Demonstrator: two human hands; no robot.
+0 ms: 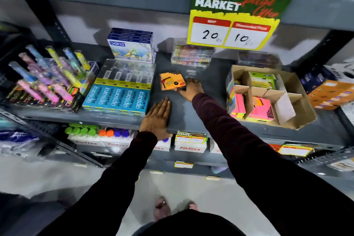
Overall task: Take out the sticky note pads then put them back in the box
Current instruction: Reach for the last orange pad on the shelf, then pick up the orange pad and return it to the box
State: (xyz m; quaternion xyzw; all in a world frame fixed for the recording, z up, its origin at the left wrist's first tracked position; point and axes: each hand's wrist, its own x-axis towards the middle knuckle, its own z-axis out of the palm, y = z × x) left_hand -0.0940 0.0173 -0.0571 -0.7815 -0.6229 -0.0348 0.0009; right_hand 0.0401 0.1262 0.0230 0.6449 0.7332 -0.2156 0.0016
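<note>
Right hand [192, 87] grasping orange sticky note pads [172, 81] on bare mid-shelf | left hand [157, 119] flat, fingers released, at shelf [201, 120] front edge | box [298, 99] well apart, right.

Apsara pencil boxes [118, 99] (blue) beneath price sign [235, 23]
</note>
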